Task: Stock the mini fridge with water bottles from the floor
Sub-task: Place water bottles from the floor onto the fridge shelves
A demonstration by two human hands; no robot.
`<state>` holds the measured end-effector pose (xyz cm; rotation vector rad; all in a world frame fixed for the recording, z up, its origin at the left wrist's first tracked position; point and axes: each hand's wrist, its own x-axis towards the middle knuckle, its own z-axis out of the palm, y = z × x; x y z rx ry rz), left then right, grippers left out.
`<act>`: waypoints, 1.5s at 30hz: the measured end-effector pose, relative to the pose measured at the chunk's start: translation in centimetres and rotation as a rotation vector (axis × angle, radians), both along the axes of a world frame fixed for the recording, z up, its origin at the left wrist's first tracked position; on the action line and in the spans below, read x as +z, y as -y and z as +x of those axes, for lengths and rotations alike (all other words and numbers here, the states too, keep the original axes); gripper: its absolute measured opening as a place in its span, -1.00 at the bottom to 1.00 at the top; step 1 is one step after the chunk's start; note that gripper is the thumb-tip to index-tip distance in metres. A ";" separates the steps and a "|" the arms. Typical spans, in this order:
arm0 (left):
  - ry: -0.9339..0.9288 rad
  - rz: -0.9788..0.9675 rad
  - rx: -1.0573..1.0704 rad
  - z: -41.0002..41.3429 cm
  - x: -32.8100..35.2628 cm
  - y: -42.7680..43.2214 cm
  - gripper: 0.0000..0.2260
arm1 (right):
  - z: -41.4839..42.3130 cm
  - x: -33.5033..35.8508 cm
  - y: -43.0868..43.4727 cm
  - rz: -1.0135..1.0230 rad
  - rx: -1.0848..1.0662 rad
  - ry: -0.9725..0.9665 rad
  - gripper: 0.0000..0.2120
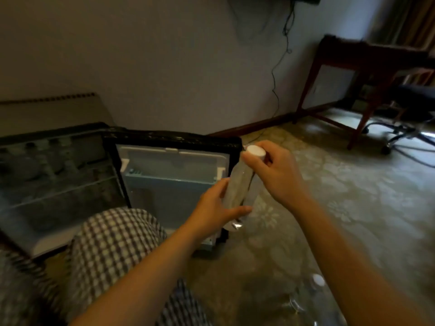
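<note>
Room: pale grey wall over a dark wooden baseboard (pixel 259 124); patterned beige carpet (pixel 353 196) on the floor. Light is dim and the frame is blurred.
Background: dark wooden desk (pixel 353 57) at the right, against the wall, with the wheeled base of an office chair (pixel 395 135) beneath it. A thin black cable (pixel 275 74) hangs down the wall.
Fridge: black mini fridge (pixel 54 180) at the left, standing on the carpet with wire shelves visible inside. Contents are too blurred to identify.
Door: hinged fridge door (pixel 174 184) swung open towards the camera, showing a pale blue-white liner with one shelf rail across it.
Task object: clear plastic water bottle (pixel 237 182) with a white screw cap (pixel 256 151), held in the air just in front of the door's right edge. It is nearly upright, leaning with the cap end up and to the right, and is not inside the fridge.
Left hand (pixel 216 208): wrapped round the lower body of the water bottle, fingers behind it and thumb lying across the front.
Right hand (pixel 275 170): fingers curled round the neck and cap end, gripping from the right.
Floor stock: further clear plastic bottles (pixel 303 302) lie on the carpet at the lower right, partly behind the right forearm. One white cap shows; the count cannot be told.
Person: knee in brown-and-white checked trousers (pixel 113 243) at the lower left, in front of the fridge.
</note>
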<state>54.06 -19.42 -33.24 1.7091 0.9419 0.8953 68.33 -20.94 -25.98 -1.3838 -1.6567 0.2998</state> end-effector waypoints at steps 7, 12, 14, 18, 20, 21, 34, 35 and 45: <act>-0.038 0.223 0.204 -8.9 5.4 -3.7 -0.67 | -8.4 5.1 -4.8 0.050 0.163 0.007 -0.77; 0.088 0.188 0.374 -15.7 5.3 -5.8 -0.66 | -16.3 6.0 -8.2 -0.002 0.306 0.054 -0.81; 0.125 0.155 0.415 -17.5 5.1 -6.2 -0.68 | -18.5 5.6 -9.2 -0.014 0.333 0.054 -0.80; 0.129 0.112 0.504 -22.4 4.3 -7.6 -0.73 | -23.7 4.1 -11.8 -0.078 0.373 0.081 -0.73; 0.124 0.094 0.552 -24.4 3.5 -8.4 -0.75 | -26.1 3.4 -13.0 -0.152 0.398 0.121 -0.60; 0.128 0.080 0.586 -25.4 2.9 -8.8 -0.75 | -27.3 2.9 -13.5 -0.188 0.416 0.154 -0.55; 0.046 -0.065 0.623 -36.1 -3.6 -15.8 -0.63 | -38.6 -4.0 -21.8 -0.403 0.461 0.222 -0.49; 0.023 -0.079 0.613 -36.7 -4.0 -16.5 -0.62 | -39.0 -4.6 -22.3 -0.409 0.446 0.207 -0.50; -0.247 -0.139 0.568 -38.6 -8.0 -22.3 -0.51 | -41.0 -10.0 -26.5 -0.508 0.274 0.132 -0.54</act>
